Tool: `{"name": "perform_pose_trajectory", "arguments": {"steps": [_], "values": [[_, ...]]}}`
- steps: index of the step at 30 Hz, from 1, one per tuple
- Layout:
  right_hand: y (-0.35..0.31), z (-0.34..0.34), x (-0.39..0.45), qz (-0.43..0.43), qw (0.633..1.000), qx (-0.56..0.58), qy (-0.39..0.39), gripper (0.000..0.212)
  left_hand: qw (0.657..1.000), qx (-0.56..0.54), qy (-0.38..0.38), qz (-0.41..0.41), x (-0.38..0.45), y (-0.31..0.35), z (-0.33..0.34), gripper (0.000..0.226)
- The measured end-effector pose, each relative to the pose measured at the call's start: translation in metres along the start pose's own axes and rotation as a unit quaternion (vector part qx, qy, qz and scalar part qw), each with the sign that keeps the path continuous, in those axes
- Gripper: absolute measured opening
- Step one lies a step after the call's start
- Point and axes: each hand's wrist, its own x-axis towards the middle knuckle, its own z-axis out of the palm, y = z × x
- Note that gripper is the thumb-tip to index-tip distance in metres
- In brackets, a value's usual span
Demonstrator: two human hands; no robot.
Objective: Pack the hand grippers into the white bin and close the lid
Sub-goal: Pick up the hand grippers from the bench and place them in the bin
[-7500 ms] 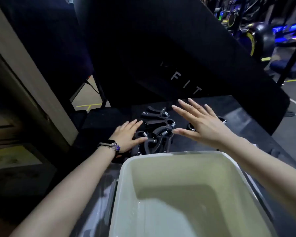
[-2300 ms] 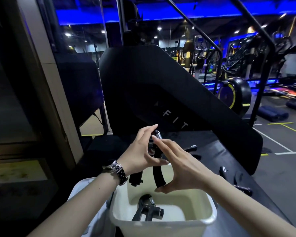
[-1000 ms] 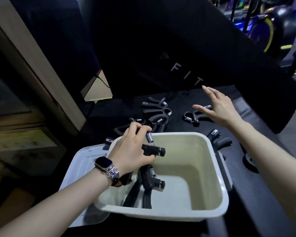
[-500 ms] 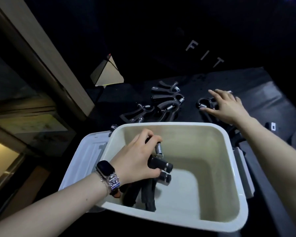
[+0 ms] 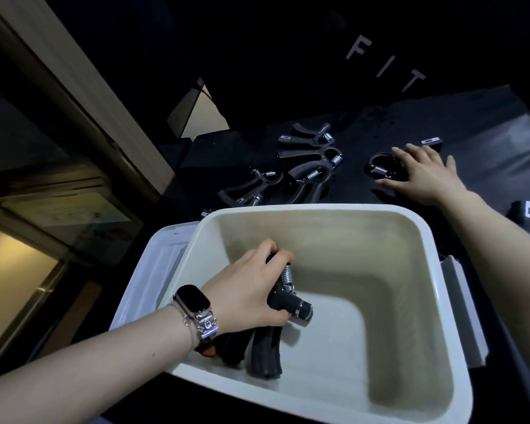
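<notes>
Black covers most of the scene: a dark tabletop (image 5: 487, 123) stretches across the far side, and behind it rises a black padded panel (image 5: 288, 41) printed with the pale letters "FIT". The rest of any wording there is lost in shadow. To the left stands a tan-framed glass partition (image 5: 74, 102).

Nearest the camera sits the white bin (image 5: 435, 301), open, its rim catching the light. Its lid (image 5: 153, 270) lies flat at the bin's left side, partly tucked under it. A grey latch flap (image 5: 462, 310) hangs off the bin's right wall.

The left hand (image 5: 245, 289) is down inside the bin at its left wall, fingers (image 5: 270, 249) curled round a black hand gripper (image 5: 288, 298) with a steel coil spring and a chrome-tipped handle. Below that hand, more black gripper handles (image 5: 263, 353) rest on the bin floor against the near wall; how many is hard to tell. The wrist carries a dark smartwatch (image 5: 192, 301) on a silver-linked band.

The right hand (image 5: 426, 175) lies on the tabletop beyond the bin, fingers spread and resting over another gripper (image 5: 380, 168), not yet clasping it.

Between the two hands, just past the bin's far rim, a loose pile of grippers (image 5: 300, 166) lies tangled, springs glinting. A small grey-labelled end piece (image 5: 432, 141) shows beyond the right hand, and another white-labelled piece (image 5: 528, 209) lies by the forearm; the label text is unreadable.
</notes>
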Motion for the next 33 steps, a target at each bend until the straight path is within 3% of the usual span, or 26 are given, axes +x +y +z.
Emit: {"name": "perform_pose_trajectory", "arguments": {"steps": [9,20,33], "values": [[0.001,0.004,0.019,0.010,0.999,-0.037,-0.013,0.075,0.998,0.018,-0.062,-0.026,0.008,-0.005,0.012,0.068],[0.006,0.001,0.030,-0.001,0.997,-0.057,-0.053,0.077,0.996,0.015,-0.085,-0.023,0.012,-0.007,0.021,0.069],[-0.005,-0.011,0.034,-0.094,0.995,-0.008,-0.023,0.064,0.996,0.018,-0.085,-0.014,0.012,-0.007,0.023,0.071]]}}
